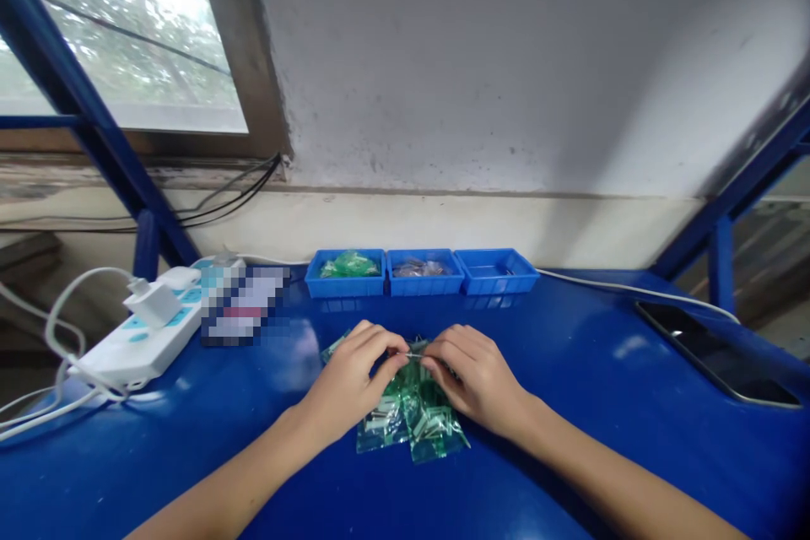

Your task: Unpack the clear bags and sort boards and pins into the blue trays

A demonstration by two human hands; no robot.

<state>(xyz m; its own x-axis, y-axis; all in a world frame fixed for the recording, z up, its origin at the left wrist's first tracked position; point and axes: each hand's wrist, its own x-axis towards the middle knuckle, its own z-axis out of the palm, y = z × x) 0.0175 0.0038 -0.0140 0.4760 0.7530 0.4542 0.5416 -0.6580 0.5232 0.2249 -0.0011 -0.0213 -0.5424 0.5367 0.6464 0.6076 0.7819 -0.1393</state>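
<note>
Between the fingertips of both hands runs a thin silvery screw-like piece (413,355), too small to make out fully. My left hand (355,371) pinches one end with thumb and forefinger. The other end sits in the pinch of my right hand (473,373). Under and just in front of the hands lie several green-tinted clear plastic bags (436,430), with small pale plugs and screw-like pieces inside. Part of this pile is hidden behind the hands.
Along the back edge stand three blue bins: one with green bags (345,291), one with small brownish pieces (425,288), one nearly bare (497,283). A white power strip (136,354) with cables and a phone (245,308) are left. A dark phone (715,354) lies right.
</note>
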